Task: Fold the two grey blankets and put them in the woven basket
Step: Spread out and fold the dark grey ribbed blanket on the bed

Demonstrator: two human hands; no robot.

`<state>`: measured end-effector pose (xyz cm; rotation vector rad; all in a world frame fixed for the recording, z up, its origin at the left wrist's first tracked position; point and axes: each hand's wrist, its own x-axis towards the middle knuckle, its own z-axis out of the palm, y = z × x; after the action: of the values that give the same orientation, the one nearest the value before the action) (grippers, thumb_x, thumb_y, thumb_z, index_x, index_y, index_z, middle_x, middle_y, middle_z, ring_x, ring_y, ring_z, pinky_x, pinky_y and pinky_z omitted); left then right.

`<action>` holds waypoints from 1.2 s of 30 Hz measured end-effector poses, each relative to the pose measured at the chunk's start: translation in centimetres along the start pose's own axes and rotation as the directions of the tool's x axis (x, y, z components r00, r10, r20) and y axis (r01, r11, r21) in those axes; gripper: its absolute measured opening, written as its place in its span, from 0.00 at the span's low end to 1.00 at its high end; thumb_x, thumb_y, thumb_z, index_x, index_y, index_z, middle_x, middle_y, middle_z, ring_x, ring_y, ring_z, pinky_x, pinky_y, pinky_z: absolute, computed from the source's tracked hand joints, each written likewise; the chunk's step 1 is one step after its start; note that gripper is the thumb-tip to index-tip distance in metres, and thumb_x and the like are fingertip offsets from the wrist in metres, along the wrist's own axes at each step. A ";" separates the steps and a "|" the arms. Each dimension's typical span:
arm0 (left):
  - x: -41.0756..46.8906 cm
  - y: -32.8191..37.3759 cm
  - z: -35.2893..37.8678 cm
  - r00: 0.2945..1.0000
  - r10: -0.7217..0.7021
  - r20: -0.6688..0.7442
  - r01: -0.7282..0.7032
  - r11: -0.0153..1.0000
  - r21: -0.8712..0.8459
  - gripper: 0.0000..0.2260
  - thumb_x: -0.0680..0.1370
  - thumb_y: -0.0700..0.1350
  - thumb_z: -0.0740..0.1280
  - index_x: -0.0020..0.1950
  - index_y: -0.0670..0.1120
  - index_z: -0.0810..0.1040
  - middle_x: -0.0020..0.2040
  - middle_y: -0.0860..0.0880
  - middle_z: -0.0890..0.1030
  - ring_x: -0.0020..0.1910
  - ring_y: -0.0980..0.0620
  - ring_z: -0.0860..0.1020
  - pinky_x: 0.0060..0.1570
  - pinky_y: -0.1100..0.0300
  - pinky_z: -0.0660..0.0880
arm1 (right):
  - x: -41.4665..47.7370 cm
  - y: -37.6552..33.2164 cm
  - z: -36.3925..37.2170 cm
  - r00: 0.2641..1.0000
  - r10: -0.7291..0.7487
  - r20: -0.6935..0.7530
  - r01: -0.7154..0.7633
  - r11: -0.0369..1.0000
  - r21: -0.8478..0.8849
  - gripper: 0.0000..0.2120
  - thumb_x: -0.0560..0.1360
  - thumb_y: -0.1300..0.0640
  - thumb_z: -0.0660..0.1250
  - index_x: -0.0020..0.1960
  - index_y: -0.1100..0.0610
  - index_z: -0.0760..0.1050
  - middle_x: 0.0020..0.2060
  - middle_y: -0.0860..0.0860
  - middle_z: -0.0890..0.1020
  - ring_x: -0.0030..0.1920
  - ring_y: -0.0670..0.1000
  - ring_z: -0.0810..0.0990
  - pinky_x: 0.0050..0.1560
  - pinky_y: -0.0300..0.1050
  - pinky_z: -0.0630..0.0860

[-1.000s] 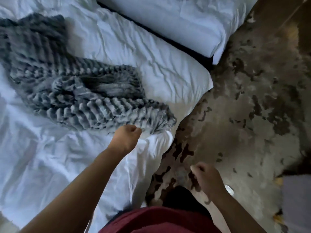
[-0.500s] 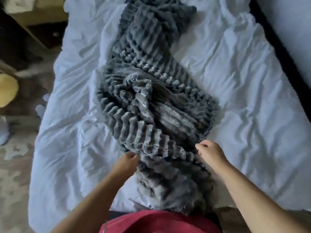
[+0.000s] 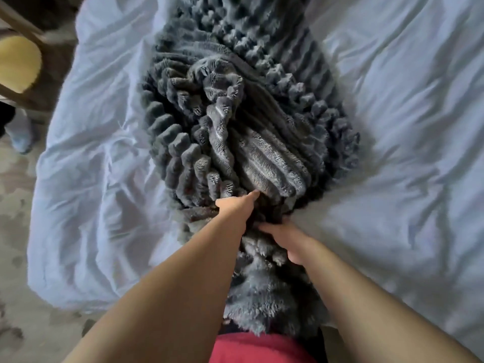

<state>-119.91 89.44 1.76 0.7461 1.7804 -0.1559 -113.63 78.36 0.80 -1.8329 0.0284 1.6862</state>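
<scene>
A grey ribbed fluffy blanket (image 3: 251,121) lies bunched in a long heap down the middle of the white bed (image 3: 392,153), its near end hanging over the bed edge toward me. My left hand (image 3: 235,208) reaches into the folds near the middle of the heap, fingers tucked into the fabric. Just right of it and lower, my right hand (image 3: 288,239) grips the blanket's near part, its fingers curled around the fabric. No second blanket and no woven basket are in view.
The bed's white cover is wrinkled on both sides of the blanket. A wooden chair with a yellow cushion (image 3: 18,64) stands at the far left. A patterned beige carpet (image 3: 15,231) shows at the left below the bed edge.
The view swung from the bed corner and carpet to straight over the blanket. Both hands moved inward and closer together onto the blanket's near part; the right hand came up from over the floor.
</scene>
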 end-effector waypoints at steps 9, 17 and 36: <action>-3.9 -0.1 -8.6 0.968 0.207 0.141 -0.212 0.977 0.020 0.11 0.75 0.35 0.58 0.54 0.38 0.75 0.47 0.37 0.81 0.44 0.41 0.81 0.43 0.51 0.81 | -8.6 -4.1 2.4 0.985 -0.023 -0.169 0.027 1.000 0.017 0.05 0.72 0.55 0.71 0.43 0.56 0.78 0.32 0.52 0.78 0.32 0.50 0.75 0.30 0.38 0.69; -6.5 9.6 -25.4 0.808 0.586 -0.055 -0.544 0.709 -0.448 0.12 0.76 0.36 0.53 0.46 0.39 0.77 0.41 0.43 0.81 0.41 0.46 0.82 0.42 0.54 0.80 | -18.7 -15.1 -9.1 0.613 -0.377 -0.694 0.786 0.203 0.584 0.09 0.74 0.63 0.66 0.54 0.59 0.76 0.50 0.55 0.83 0.49 0.54 0.82 0.53 0.46 0.79; -11.9 -1.6 -26.0 0.598 0.260 0.758 -0.289 0.952 -0.099 0.11 0.69 0.44 0.72 0.48 0.41 0.85 0.48 0.40 0.84 0.44 0.44 0.84 0.47 0.50 0.81 | -11.7 -2.0 11.1 0.883 -0.414 -0.219 0.063 0.568 -0.821 0.46 0.68 0.47 0.72 0.78 0.45 0.48 0.74 0.54 0.65 0.75 0.55 0.59 0.75 0.56 0.50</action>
<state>-140.16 95.34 21.13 0.8104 0.8235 -0.2522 -124.66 80.46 12.53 -2.6511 -0.9374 1.1433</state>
